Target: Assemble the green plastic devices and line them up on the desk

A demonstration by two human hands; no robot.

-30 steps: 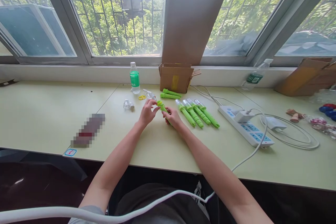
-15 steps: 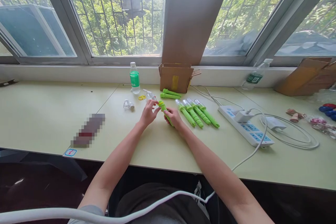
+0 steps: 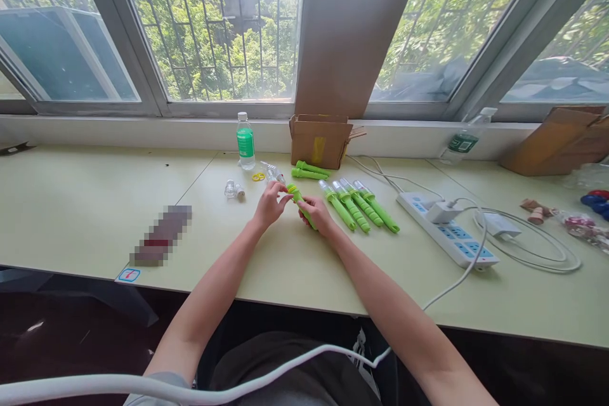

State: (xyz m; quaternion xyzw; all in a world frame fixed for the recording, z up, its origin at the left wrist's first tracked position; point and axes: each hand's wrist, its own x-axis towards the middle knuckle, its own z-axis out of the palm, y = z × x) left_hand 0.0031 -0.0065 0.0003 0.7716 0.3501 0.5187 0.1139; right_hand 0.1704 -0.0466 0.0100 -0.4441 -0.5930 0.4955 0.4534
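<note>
A bright green plastic handle (image 3: 297,194), ribbed near its top, is tilted between my two hands above the table. My right hand (image 3: 318,213) wraps its lower part. At the upper end, my left hand (image 3: 271,204) has its thumb and fingers closed around the neck, where a yellow ring (image 3: 290,188) shows. Just behind the left fingertips lie clear plastic caps (image 3: 272,172), partly hidden by that hand. Loose yellow rings (image 3: 258,177) sit to the left of them. Several green handles with clear caps (image 3: 358,204) lie in a row to the right.
Two uncapped green handles (image 3: 309,174) lie before a cardboard box (image 3: 318,143). More clear caps (image 3: 232,189) are on the left, near a water bottle (image 3: 245,143). A power strip (image 3: 450,231) with looping cables lies right. A white cable (image 3: 266,371) crosses low in front.
The view has shifted very slightly. Both hands keep nearly the same place on the green handle, with only a tiny movement of the left fingers at its neck.
</note>
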